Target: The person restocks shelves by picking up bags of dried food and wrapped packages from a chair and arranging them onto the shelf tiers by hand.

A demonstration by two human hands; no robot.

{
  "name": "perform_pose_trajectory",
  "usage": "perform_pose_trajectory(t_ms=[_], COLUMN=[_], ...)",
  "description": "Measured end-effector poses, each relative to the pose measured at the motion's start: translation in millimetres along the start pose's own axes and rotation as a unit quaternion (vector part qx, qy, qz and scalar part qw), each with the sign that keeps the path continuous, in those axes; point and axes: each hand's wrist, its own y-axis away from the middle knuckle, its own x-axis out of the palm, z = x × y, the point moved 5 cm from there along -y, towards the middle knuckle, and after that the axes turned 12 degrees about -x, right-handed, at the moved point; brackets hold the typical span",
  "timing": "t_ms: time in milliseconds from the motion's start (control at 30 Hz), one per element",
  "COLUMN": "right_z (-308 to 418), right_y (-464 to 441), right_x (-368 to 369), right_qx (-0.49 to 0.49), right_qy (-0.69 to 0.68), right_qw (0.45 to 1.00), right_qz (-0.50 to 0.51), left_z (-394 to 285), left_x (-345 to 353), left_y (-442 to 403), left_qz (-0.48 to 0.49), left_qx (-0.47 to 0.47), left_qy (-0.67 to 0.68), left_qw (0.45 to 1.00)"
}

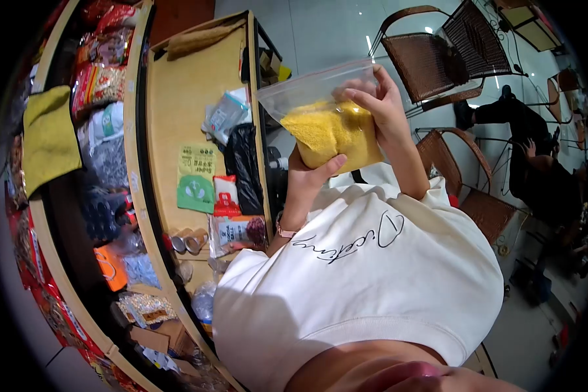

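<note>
In front of my white shirt I hold a clear zip bag (300,88) with what looks like a folded, fuzzy yellow cloth (330,134) inside. My left hand (310,175) grips the lower left of the bag, its thumb lying across the front. Up at the right, my right hand (384,108) has its fingers closed on the bag near the zip edge; some fingers show blurred through the plastic. The upper part of the bag stands above the cloth, and whether the zip is sealed I cannot tell.
Left of me a wooden table (166,117) carries a green-and-yellow packet (196,179), a black plastic bag (243,166) and other packets. Beyond it, a shelf holds many bagged goods, with a yellow cloth (51,137) draped over it. Woven chairs (421,62) and a person (532,150) are at right.
</note>
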Motion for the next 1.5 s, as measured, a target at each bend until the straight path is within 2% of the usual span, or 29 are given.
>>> perform_pose_trajectory(t_ms=[233,400,500,633,733,900,1000,1100,1200,1267,1367,1500], right_z=[25.3,37.4,36.5,20.9,-1.8,-23.6,-38.2,-44.7,-53.4,-55.0,-62.1,-76.8], right_y=[-91.3,-149.3,-176.3,-199.9,-218.6,-259.9,-293.6,-328.1,-365.2,-391.2,-426.7,-457.3], right_x=[-39.2,-60.2,-69.0,-68.0,-67.0,-55.8,-48.5,-33.3,-8.8,16.8,47.0,61.9], right_qx=[-0.02,-0.01,0.007,0.089,0.107,0.132,0.162,0.189,0.168,0.162,0.152,0.133], right_qy=[-0.029,0.012,0.027,0.03,0.024,0.038,0.027,0.019,0.053,0.028,0.019,0.059], right_qw=[0.999,0.999,0.999,0.995,0.983,0.983,0.981,0.976,0.976,0.975,0.967,0.974], right_qz=[0.006,0.035,0.031,0.037,0.149,0.118,0.099,0.106,0.129,0.151,0.205,0.171], left_z=[-35.3,-47.4,-56.3,-66.4,-74.0,-86.9,-106.1,-141.1,-193.3,-213.5,-245.3,-264.1], left_x=[42.3,62.6,70.6,68.1,56.6,34.9,13.2,-14.3,-32.9,-44.9,-55.3,-80.2], left_y=[-91.4,-146.1,-172.4,-197.1,-214.6,-252.8,-281.2,-312.3,-343.0,-366.6,-392.4,-417.9], left_qz=[0.008,-0.002,0.001,-0.03,-0.057,-0.06,-0.046,-0.02,-0.023,-0.041,-0.103,-0.156], left_qx=[-0.024,-0.039,0.01,0.033,0.043,0.05,0.036,0.122,0.11,0.071,0.113,0.147], left_qy=[-0.048,-0.035,-0.037,-0.036,-0.036,-0.038,-0.163,-0.15,0.022,0.086,0.119,0.135], left_qw=[0.999,0.999,0.999,0.998,0.997,0.996,0.985,0.981,0.993,0.993,0.981,0.967])
